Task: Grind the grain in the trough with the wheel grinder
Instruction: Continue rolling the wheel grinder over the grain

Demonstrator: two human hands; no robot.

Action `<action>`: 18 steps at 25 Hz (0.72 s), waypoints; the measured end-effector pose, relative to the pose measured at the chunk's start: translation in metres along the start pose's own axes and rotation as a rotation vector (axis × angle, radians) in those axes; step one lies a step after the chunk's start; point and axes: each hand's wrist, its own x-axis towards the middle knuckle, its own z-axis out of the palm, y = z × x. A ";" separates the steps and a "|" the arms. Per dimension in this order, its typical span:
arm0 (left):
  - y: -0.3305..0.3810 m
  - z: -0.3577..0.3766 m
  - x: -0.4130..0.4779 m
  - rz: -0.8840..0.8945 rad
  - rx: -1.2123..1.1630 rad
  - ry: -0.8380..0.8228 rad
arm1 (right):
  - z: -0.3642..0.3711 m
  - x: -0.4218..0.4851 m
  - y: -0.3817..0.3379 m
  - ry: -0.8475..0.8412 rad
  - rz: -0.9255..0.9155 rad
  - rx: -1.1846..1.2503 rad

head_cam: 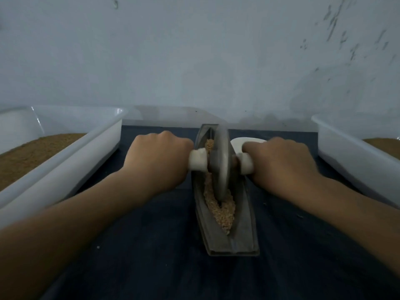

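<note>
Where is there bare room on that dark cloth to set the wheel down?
Bare dark cloth lies between the left tray and the trough, and at the near edge. By the right hand, a white object crowds the far side.

A dull grey metal trough [246, 224], matt and faintly scuffed, lies on a surface [151, 245] covered in dark blue cloth with a soft, matt look. The wheel grinder [221, 161] has a smooth grey metal disc and pale, matt handles [197, 162]. The grain [223, 211] looks coarse, dry and crumbly. The left tub [86, 152] and right tub [346, 152] are smooth, slightly glossy white plastic. The wall [194, 50] is pale, flaking paint.
</note>
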 end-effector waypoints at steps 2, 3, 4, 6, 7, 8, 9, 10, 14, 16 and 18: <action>0.006 0.002 0.027 -0.116 -0.017 -0.092 | 0.001 0.031 -0.008 -0.141 0.138 0.029; 0.009 0.001 0.037 -0.144 -0.020 -0.143 | 0.001 0.044 -0.010 -0.215 0.170 0.040; 0.010 0.001 0.043 -0.158 -0.035 -0.181 | 0.000 0.054 -0.010 -0.274 0.177 0.056; 0.005 0.000 0.033 -0.105 -0.063 -0.198 | -0.006 0.046 -0.005 -0.329 0.097 0.076; 0.003 0.000 0.018 -0.051 -0.073 -0.127 | -0.009 0.029 -0.001 -0.244 0.035 0.054; 0.000 -0.001 0.003 0.013 -0.076 -0.031 | -0.011 0.013 0.002 -0.120 -0.017 0.019; -0.003 -0.002 -0.009 0.059 -0.076 0.033 | -0.014 0.002 0.004 -0.039 -0.039 -0.016; -0.005 -0.004 -0.011 0.067 -0.054 0.063 | -0.016 -0.001 0.004 0.003 -0.050 -0.064; 0.010 0.004 0.032 -0.120 -0.019 -0.106 | 0.003 0.040 -0.007 -0.235 0.130 0.051; 0.011 -0.001 0.059 -0.128 -0.032 -0.214 | 0.005 0.062 -0.005 -0.380 0.163 0.120; 0.005 -0.006 0.050 -0.049 -0.054 -0.257 | -0.001 0.052 0.003 -0.444 0.072 0.144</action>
